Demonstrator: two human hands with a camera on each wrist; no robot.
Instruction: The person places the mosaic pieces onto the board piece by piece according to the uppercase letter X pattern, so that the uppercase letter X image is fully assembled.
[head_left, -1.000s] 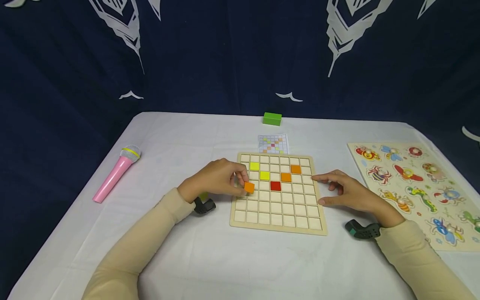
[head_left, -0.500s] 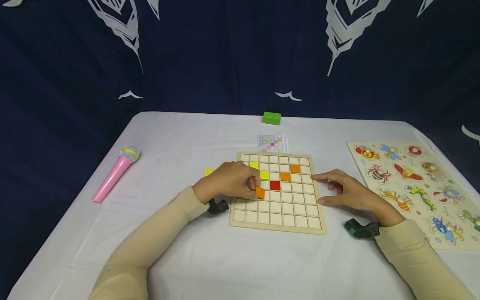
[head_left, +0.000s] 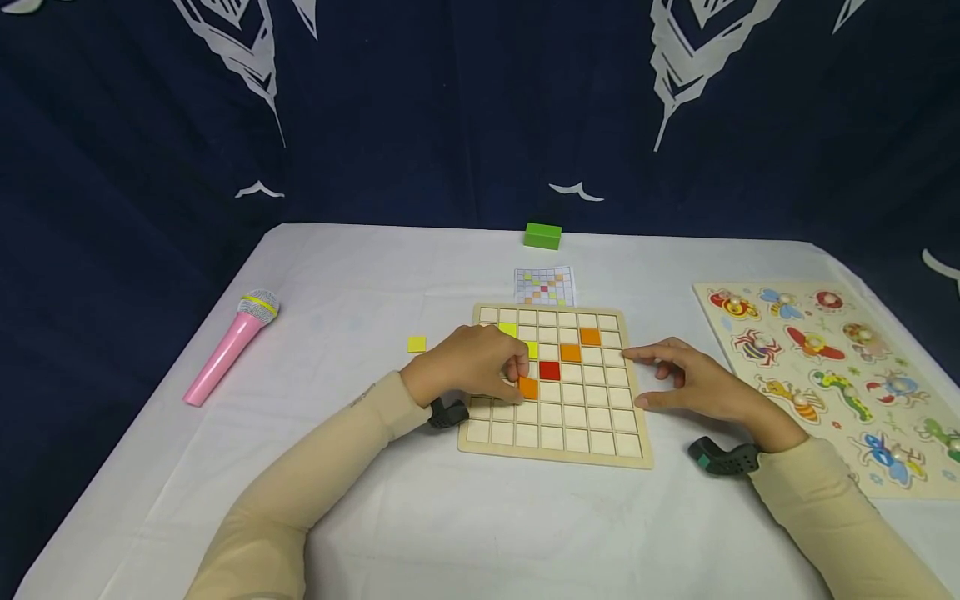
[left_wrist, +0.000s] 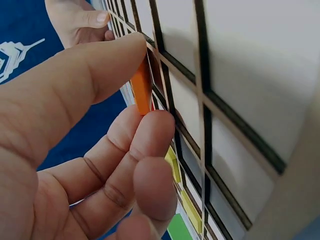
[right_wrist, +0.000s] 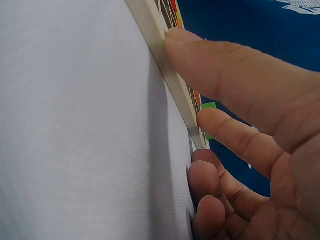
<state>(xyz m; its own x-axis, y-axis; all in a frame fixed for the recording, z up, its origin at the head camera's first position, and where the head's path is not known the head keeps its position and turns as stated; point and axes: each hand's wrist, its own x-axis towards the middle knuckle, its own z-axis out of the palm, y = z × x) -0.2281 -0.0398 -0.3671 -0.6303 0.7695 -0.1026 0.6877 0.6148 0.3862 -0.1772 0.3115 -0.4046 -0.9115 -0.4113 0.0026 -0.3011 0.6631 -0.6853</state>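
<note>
My left hand [head_left: 472,362] pinches an orange square tile [head_left: 528,388] between thumb and fingers, over a cell of the wooden grid board [head_left: 555,458]. In the left wrist view that tile [left_wrist: 141,90] stands on edge, tilted against the grid, under the thumb tip. Further tiles lie in the board: a red one [head_left: 550,370] near the middle, two orange ones up to its right, and two yellow ones up to its left, partly behind my hand. My right hand [head_left: 693,383] rests thumb and forefinger on the board's right rim, its other fingers loosely bent.
A loose yellow tile [head_left: 416,343] lies left of the board. Behind the board are a printed pattern card [head_left: 543,285] and a green block [head_left: 543,236]. A pink toy microphone [head_left: 231,350] lies at left, an insect peg puzzle [head_left: 832,375] at right.
My left hand has moved right with the orange tile, from the board's left columns to the cell lower left of the red tile. The loose yellow tile has come into view; my right hand stays put.
</note>
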